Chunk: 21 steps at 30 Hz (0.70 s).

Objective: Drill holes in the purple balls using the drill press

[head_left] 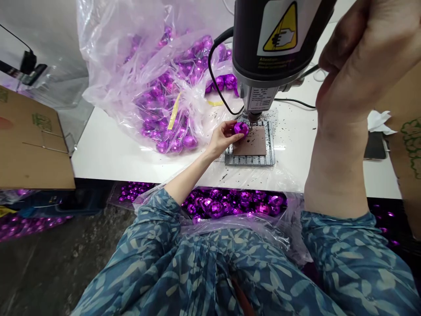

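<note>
One purple faceted ball (pixel 241 128) is pinched between the thumb and fingertips of the left hand (pixel 223 138), and it is held directly beneath the spindle of the small bench drill (pixel 263 52), just above the brown backing plate (pixel 250 141) on the ribbed metal base (pixel 250 158). From that hand the ball lies to the right and slightly forward, so the drill tip is met almost straight above it; no long axis can be read on the round ball. The right hand (pixel 358 57) is raised high on the right and is closed around the thin feed lever (pixel 311 70) of the drill. The left hand is clearly the nearer one to the ball. More purple balls are seen in the clear plastic bag (pixel 158 74) on the white worktop (pixel 108 153), and others are gathered in plastic at the lap (pixel 230 204).
</note>
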Each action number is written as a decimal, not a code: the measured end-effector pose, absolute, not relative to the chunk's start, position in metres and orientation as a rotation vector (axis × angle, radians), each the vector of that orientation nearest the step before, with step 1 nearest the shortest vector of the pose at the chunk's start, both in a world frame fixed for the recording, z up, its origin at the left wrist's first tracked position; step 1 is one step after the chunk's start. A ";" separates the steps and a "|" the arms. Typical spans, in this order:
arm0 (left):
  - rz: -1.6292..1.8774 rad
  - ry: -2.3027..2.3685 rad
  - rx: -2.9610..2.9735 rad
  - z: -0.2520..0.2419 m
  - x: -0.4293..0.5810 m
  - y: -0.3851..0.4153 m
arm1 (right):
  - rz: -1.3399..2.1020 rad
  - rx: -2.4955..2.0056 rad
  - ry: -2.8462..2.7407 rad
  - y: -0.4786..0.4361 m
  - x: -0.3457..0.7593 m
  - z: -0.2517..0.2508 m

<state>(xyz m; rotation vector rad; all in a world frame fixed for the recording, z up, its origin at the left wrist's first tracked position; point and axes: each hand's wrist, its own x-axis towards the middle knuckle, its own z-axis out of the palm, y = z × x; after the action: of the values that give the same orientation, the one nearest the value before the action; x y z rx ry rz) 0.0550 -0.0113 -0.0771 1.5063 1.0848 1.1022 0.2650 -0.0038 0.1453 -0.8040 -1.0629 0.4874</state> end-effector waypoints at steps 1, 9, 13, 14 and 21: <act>1.096 1.087 1.514 -0.079 0.057 -0.012 | 0.493 -0.786 -1.092 -0.007 0.264 0.146; 1.061 1.138 1.665 -0.078 0.070 -0.019 | 0.485 -0.758 -1.112 -0.017 0.261 0.148; 1.034 1.194 1.823 -0.078 0.075 -0.022 | 0.468 -0.760 -1.159 -0.010 0.262 0.149; 1.031 1.204 1.862 -0.079 0.077 -0.023 | 0.468 -0.765 -1.158 -0.008 0.262 0.148; 1.046 1.107 1.947 -0.080 0.084 -0.028 | 0.482 -0.734 -1.141 -0.002 0.266 0.144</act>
<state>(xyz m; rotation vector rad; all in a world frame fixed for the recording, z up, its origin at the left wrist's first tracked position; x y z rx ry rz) 0.0839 -0.0281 -0.0797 1.9467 1.1072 1.0455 0.2662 -0.0019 0.1436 -0.7337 -1.1412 0.4818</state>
